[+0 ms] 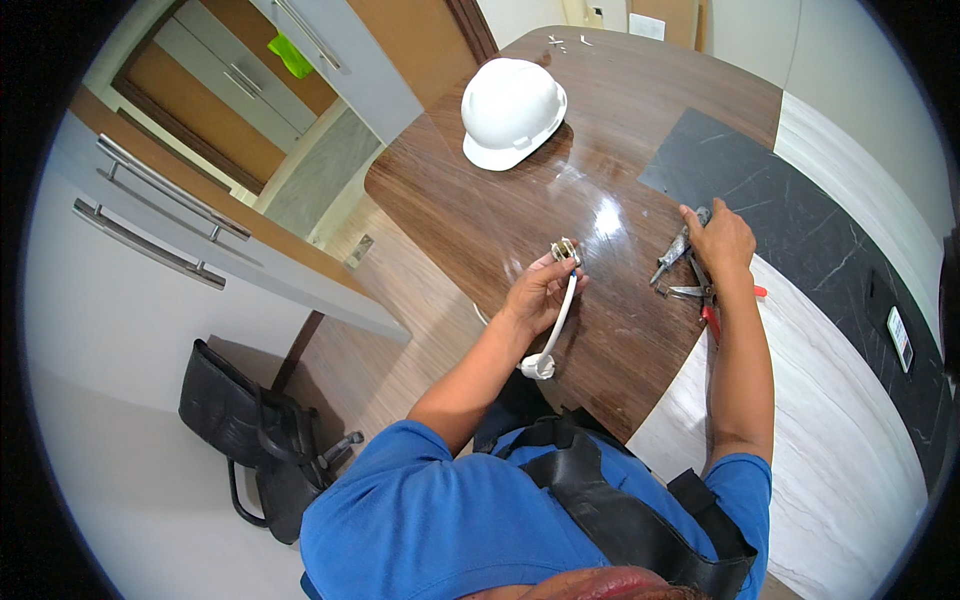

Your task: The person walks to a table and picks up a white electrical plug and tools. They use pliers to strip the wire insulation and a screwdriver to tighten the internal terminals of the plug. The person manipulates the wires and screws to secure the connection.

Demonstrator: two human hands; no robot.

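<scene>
My left hand is closed on an opened electrical fitting, a small white piece with brass-coloured metal parts, held above the table's near edge. A white cable runs down from it, with a bit of blue wire showing at its top. Lower on the cable sits a white plastic cover. Over at the right, my right hand has its fingers around the handle end of a grey screwdriver, whose tip points toward me. Just below that hand lie red-handled pliers, partly hidden by my forearm.
A white hard hat rests on the brown wooden table. Small white scraps lie at the far end. On the dark marbled strip at right is a phone-like device. A black chair stands at left, near cabinets with metal handles.
</scene>
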